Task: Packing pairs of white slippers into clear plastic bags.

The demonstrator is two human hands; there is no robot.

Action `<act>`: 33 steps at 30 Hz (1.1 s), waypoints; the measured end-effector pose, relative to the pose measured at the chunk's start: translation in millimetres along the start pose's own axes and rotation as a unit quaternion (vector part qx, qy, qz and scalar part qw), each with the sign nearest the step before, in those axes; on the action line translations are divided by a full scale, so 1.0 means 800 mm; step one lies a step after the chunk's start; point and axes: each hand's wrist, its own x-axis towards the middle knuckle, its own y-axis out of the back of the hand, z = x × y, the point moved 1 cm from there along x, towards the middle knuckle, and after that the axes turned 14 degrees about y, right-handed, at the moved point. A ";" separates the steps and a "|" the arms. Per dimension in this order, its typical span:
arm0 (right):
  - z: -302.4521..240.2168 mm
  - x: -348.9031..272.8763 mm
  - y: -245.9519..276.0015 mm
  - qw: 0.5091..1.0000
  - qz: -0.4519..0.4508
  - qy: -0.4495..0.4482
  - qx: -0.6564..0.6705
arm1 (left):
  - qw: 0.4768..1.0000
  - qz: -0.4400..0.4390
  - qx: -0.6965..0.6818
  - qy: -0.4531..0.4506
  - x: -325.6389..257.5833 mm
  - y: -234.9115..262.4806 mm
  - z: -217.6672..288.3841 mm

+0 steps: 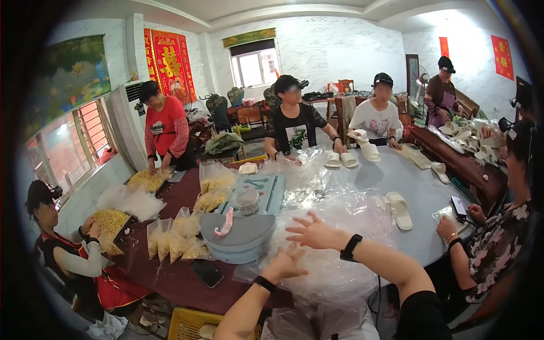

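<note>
My right hand (318, 231) is stretched out with its fingers spread, above a heap of clear plastic bags (345, 272). Lower and closer to me, my left hand (287, 263) also has its fingers apart at the heap's left side. Neither hand shows anything in its grasp; whether the fingertips touch the plastic I cannot tell. Left of my hands stands a blue-grey machine (241, 238) with a rounded front, a pink patterned strip (225, 222) and a clear tub (247, 201) on top. Beyond the heap to the right lies a pair of cream slippers (399, 211).
Clear bags of yellow pieces (173, 235) and a black phone (207, 273) lie left of the machine. A yellow crate (190, 323) sits below the table edge. Several people work around the tables. More cream slippers (341, 160) stand across the grey tabletop (362, 178).
</note>
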 end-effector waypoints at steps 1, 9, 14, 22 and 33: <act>0.004 0.003 -0.009 1.000 0.005 0.003 0.000 | 1.000 0.015 0.014 0.005 -0.004 -0.007 -0.001; 0.001 0.026 -0.057 0.963 -0.142 -0.155 0.170 | 0.987 0.147 -0.040 -0.049 -0.045 -0.033 -0.021; -0.006 0.030 -0.080 0.950 -0.126 -0.185 0.219 | 0.957 0.226 -0.172 -0.055 -0.076 -0.040 -0.025; -0.017 0.035 -0.097 0.943 -0.149 -0.196 0.222 | 0.467 0.212 -0.844 0.158 -0.107 -0.060 -0.083; -0.017 0.037 -0.091 0.940 -0.173 -0.206 0.209 | 0.108 0.075 -0.978 0.160 -0.094 -0.048 -0.132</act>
